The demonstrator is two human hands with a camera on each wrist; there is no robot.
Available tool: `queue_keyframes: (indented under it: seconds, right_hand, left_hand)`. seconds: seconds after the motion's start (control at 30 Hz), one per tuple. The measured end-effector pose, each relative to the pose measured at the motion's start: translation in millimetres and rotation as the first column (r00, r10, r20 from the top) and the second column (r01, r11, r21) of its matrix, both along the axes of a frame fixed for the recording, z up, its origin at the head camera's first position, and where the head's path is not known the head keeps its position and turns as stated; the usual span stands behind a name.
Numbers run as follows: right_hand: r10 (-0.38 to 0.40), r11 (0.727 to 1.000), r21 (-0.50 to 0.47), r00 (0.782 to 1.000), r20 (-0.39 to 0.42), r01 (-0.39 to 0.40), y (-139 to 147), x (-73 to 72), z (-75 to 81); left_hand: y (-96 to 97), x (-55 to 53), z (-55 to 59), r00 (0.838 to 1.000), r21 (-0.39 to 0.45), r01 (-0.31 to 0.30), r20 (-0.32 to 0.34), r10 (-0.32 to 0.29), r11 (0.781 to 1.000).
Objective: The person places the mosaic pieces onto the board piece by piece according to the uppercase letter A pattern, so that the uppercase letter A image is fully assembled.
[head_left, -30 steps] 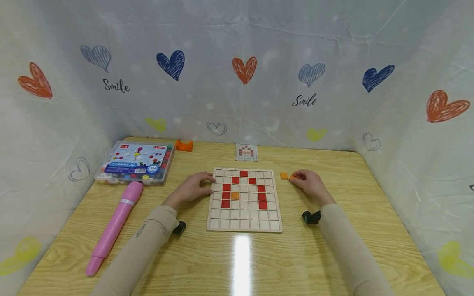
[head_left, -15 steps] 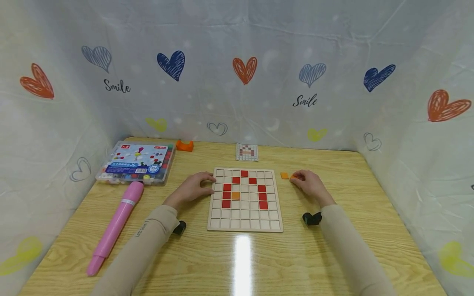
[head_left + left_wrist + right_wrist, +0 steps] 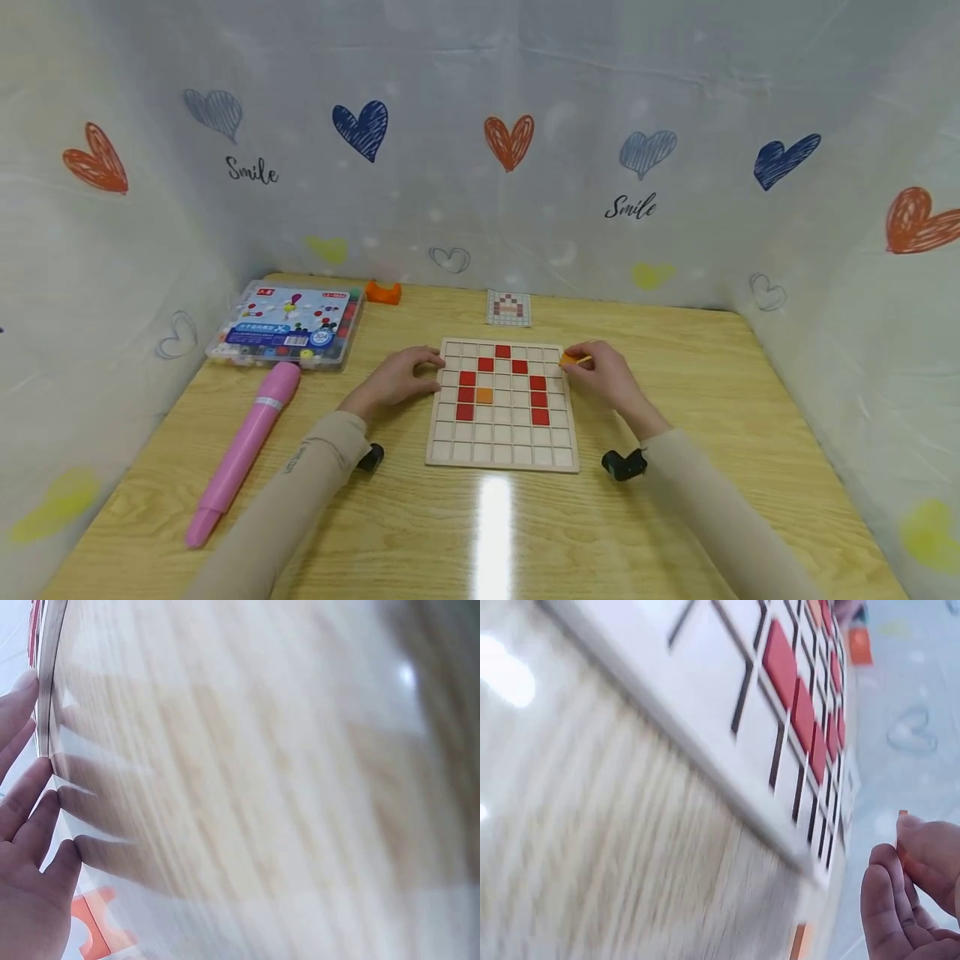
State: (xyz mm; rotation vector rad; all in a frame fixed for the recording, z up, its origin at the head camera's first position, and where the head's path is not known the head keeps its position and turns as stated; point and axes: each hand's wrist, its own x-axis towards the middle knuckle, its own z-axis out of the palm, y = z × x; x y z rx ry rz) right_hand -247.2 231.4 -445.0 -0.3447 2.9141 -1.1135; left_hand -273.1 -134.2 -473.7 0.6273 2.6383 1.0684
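Note:
A wooden grid board (image 3: 504, 455) lies flat on the table, bearing several red tiles (image 3: 540, 398) and one orange tile (image 3: 484, 396) in its cells. My left hand (image 3: 396, 379) rests at the board's left edge, its fingers (image 3: 26, 799) lightly bent along the side. Between thumb and fingertips, my right hand (image 3: 606, 377) pinches an orange square tile (image 3: 903, 840) close over the board's far right corner. Another orange tile (image 3: 799, 942) lies on the table beside the board, mostly hidden by that hand in the head view.
A small pattern card (image 3: 508, 308) lies behind the board. At the back left are a clear plastic box (image 3: 288, 325) of coloured pieces and an orange curved piece (image 3: 383, 292). A pink wand-like stick (image 3: 243, 454) lies at left. Heart-printed cloth (image 3: 465, 192) encloses the table.
My right hand has picked up an orange tile and moved left to the board's corner. The left hand stays at the board's edge. The head view has shifted slightly.

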Motion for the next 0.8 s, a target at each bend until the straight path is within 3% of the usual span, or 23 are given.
queue_keyframes:
  seconds: [0.23, 0.47, 0.8]
  right_hand:
    - [0.155, 0.988, 0.019, 0.987, -0.029, -0.155, -32, 18.5, 2.5]
    - [0.251, 0.961, 0.129, 0.968, -0.029, -0.245, -59, 23.6, -1.3]
    - [0.26, 0.954, 0.151, 0.965, 0.019, -0.26, -74, 18.9, -8.4]
  left_hand:
    - [1.8, -1.8, -3.0, 1.0, -0.002, -0.01, 0.011, 0.01, 1.0]
    - [0.7, -1.0, -2.6, 1.0, -0.002, -0.008, -0.002, 0.008, 1.0]
    - [1.7, -1.3, -2.7, 1.0, 0.007, 0.007, -0.018, -0.007, 1.0]
